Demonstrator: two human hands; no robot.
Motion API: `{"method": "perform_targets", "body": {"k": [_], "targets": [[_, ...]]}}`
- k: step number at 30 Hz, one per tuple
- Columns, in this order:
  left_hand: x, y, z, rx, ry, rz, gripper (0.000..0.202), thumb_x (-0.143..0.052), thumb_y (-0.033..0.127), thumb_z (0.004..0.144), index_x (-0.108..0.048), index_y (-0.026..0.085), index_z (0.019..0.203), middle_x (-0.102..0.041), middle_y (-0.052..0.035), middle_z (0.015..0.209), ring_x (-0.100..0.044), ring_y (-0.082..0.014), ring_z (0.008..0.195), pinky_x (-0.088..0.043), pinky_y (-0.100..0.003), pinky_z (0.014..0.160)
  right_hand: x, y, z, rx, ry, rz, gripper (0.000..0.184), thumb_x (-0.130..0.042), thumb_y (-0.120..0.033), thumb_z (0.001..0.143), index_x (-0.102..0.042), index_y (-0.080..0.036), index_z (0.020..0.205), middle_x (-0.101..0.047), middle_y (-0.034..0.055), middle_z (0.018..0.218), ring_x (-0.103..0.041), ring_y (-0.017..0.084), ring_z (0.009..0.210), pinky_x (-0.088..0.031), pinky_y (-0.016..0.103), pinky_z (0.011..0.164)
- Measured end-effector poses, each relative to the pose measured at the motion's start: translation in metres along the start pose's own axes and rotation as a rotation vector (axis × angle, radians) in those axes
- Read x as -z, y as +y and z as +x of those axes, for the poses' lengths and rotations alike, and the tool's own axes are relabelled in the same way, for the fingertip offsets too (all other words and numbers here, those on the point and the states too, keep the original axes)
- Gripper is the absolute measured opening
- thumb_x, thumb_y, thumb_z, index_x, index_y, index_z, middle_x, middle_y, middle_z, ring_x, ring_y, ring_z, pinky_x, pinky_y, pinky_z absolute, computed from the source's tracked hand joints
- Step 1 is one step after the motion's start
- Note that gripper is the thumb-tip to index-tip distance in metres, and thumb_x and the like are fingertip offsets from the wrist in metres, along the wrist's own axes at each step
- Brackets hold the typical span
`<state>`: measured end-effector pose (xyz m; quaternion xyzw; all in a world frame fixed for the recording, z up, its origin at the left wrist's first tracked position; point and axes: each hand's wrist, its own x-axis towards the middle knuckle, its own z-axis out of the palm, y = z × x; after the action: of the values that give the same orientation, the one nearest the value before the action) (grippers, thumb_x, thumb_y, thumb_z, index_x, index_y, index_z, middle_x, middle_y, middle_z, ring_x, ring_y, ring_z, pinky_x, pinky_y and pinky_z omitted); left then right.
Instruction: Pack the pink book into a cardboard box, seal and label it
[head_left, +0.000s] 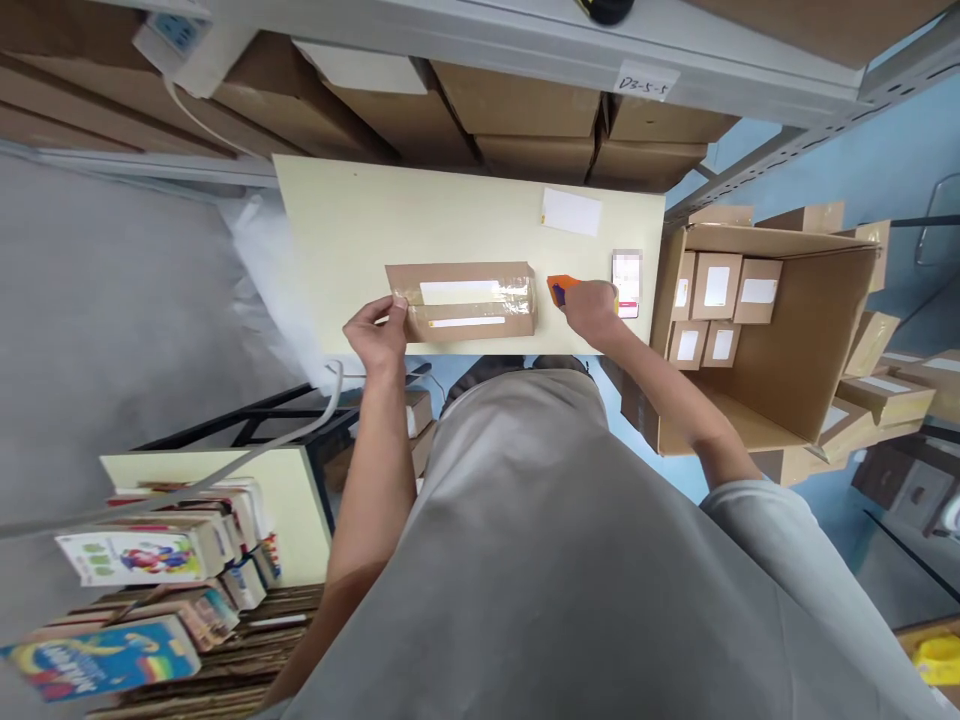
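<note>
A flat brown cardboard box [469, 308] lies on the pale yellow tabletop [337, 210], with clear tape and white paper strips showing on its upper side. My left hand [381, 335] pinches the box's left end, thumb on top. To the right of the box, my right hand [592, 310] is closed around a small orange-and-purple hand tool [559, 287]. Its exact kind is hidden by my fingers. The tool is held apart from the box. Just beyond my right hand lies a phone [628, 275] with a lit screen.
A white paper slip [571, 211] rests near the table's back edge. At the right stands a large open carton [795, 345] with several small labelled boxes inside. Brown cartons [525, 100] fill the shelf behind. Books [150, 550] are stacked at lower left, near a white hose [300, 425].
</note>
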<state>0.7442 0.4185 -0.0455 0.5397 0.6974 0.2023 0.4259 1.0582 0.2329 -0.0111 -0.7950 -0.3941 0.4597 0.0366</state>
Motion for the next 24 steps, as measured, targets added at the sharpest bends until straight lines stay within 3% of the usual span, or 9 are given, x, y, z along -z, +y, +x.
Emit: {"method": "perform_targets", "body": {"k": [3,7,11,15,18,20,22,24], "targets": [[0.000,-0.002,0.000,-0.006,0.008,-0.014,0.010,-0.082,0.020,0.094,-0.081,0.012,0.101,-0.083,-0.0029,0.100,-0.073,-0.0198,0.099,-0.062,-0.038,0.102,-0.017,0.001,0.004,-0.181,0.133,-0.072,0.036,-0.063,-0.041,0.115,-0.076,-0.013,0.134,-0.080,0.0256,0.116,-0.074,0.049,0.128,-0.050,0.067,0.114],[-0.002,-0.007,0.000,-0.049,0.007,-0.030,0.013,-0.081,0.026,0.091,-0.081,0.017,0.100,-0.082,-0.0042,0.100,-0.077,-0.0243,0.103,-0.064,-0.041,0.102,-0.041,0.006,0.009,-0.219,0.240,-0.028,0.062,-0.039,-0.040,0.121,-0.050,0.002,0.165,-0.073,0.0344,0.143,-0.069,0.045,0.143,-0.039,0.062,0.133],[-0.003,-0.011,0.002,-0.061,-0.014,0.009,0.020,-0.079,0.035,0.092,-0.079,0.020,0.105,-0.082,-0.0078,0.106,-0.079,-0.0290,0.108,-0.065,-0.046,0.104,-0.062,0.008,0.014,-0.235,0.267,0.010,0.063,-0.030,-0.035,0.121,-0.039,0.005,0.170,-0.064,0.0375,0.157,-0.060,0.042,0.156,-0.036,0.057,0.137],[-0.005,-0.009,-0.001,-0.082,-0.038,0.047,0.030,-0.077,0.039,0.097,-0.077,0.018,0.119,-0.082,-0.0149,0.126,-0.079,-0.0284,0.114,-0.065,-0.044,0.108,-0.059,0.003,0.003,-0.281,0.304,0.061,0.063,-0.034,-0.039,0.122,-0.042,0.001,0.169,-0.064,0.0355,0.159,-0.060,0.040,0.155,-0.041,0.056,0.134],[-0.009,-0.006,-0.010,-0.122,-0.021,0.072,0.035,-0.070,0.039,0.104,-0.073,0.019,0.133,-0.079,-0.0163,0.139,-0.078,-0.0275,0.120,-0.063,-0.043,0.111,-0.047,-0.013,-0.019,-0.262,0.409,0.111,0.065,-0.024,-0.042,0.122,-0.043,-0.005,0.172,-0.060,0.0313,0.166,-0.060,0.038,0.157,-0.046,0.055,0.133],[-0.013,-0.005,-0.018,-0.150,-0.017,0.091,0.038,-0.067,0.044,0.108,-0.070,0.020,0.138,-0.077,-0.0157,0.142,-0.077,-0.0280,0.126,-0.061,-0.043,0.116,-0.045,-0.034,-0.033,-0.176,0.453,0.187,0.068,-0.019,-0.045,0.122,-0.036,-0.010,0.178,-0.058,0.0268,0.172,-0.057,0.035,0.162,-0.049,0.052,0.133],[-0.017,-0.004,-0.025,-0.168,-0.040,0.100,0.046,-0.070,0.052,0.108,-0.068,0.021,0.142,-0.076,-0.0155,0.141,-0.074,-0.0307,0.135,-0.058,-0.045,0.121,-0.052,-0.060,-0.040,-0.086,0.441,0.266,0.072,-0.020,-0.052,0.123,-0.027,-0.014,0.184,-0.057,0.0229,0.176,-0.055,0.032,0.165,-0.051,0.050,0.133],[-0.021,-0.004,-0.031,-0.183,-0.094,0.099,0.060,-0.080,0.059,0.102,-0.066,0.020,0.145,-0.075,-0.0172,0.141,-0.070,-0.0356,0.143,-0.056,-0.048,0.124,-0.064,-0.085,-0.038,-0.071,0.413,0.283,0.085,-0.028,-0.065,0.121,-0.018,-0.012,0.187,-0.052,0.0244,0.180,-0.052,0.034,0.169,-0.052,0.050,0.133]]}}
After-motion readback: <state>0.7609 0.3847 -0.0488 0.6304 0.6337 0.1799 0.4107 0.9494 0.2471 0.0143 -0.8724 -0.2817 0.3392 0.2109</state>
